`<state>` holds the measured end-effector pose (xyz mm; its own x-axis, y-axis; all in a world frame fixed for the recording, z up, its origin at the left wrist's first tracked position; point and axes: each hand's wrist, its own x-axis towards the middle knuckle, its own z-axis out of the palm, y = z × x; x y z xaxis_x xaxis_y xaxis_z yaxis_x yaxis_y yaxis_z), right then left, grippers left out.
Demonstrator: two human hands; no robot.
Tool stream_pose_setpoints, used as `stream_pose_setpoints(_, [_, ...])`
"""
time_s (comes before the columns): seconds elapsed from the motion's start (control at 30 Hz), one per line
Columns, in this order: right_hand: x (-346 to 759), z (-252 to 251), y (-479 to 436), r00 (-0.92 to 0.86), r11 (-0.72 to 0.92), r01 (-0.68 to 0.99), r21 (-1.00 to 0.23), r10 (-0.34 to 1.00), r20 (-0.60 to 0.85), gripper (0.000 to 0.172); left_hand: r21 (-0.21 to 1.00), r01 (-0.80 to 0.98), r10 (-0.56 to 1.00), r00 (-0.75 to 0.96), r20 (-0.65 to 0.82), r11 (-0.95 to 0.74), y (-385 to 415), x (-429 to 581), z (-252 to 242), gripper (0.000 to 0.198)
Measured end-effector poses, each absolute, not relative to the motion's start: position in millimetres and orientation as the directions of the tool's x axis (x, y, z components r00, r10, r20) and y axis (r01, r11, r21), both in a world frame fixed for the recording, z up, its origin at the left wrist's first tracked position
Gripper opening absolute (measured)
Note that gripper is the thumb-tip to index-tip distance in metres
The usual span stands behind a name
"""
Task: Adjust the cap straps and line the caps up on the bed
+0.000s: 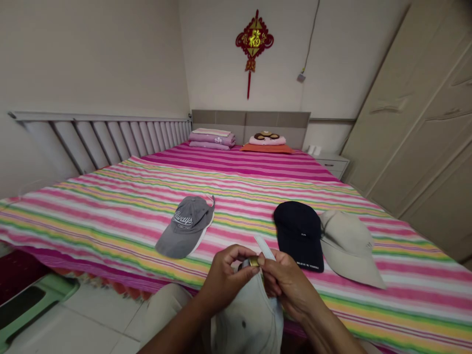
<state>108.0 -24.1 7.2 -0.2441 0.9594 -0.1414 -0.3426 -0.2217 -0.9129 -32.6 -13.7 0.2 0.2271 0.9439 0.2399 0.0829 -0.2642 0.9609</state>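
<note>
Head view: left hand (224, 278), right hand (287, 285) pinch pale cap (247, 319) at buckle (252, 262); strap tip (263, 247) points toward bed (121, 196).

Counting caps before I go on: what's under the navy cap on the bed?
The navy cap lies on the striped bedspread, seemingly overlapping the beige cap's left edge. Anything beneath its crown is covered.
</note>
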Motion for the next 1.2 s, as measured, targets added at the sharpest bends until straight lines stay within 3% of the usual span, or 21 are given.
stream_pose_setpoints(0.17, [108, 6, -25, -0.303, -0.189, -0.364, -0.912, 0.950, -0.076, 0.030, 0.952, -0.300, 0.942, 0.332, 0.048, 0.057, -9, -35, -1, 0.022])
stream_pose_setpoints(0.33, [113, 9, -27, -0.248, -0.141, -0.373, -0.917, 0.968, -0.048, 0.029, 0.833, -0.515, 0.923, 0.384, 0.014, 0.202, -4, -38, -1, 0.024])
stream_pose_setpoints(0.77, [116, 25, -35, -0.341, -0.242, -0.423, -0.873, 0.935, -0.094, 0.023, 0.698, -0.641, 0.898, 0.440, -0.008, 0.320, 2, -35, 2, 0.027])
stream_pose_setpoints(1.2, [113, 20, -35, -0.364, -0.270, -0.430, -0.861, 0.925, -0.109, 0.025, 0.717, -0.623, 0.894, 0.447, 0.000, 0.312, -2, -36, 2, 0.027])
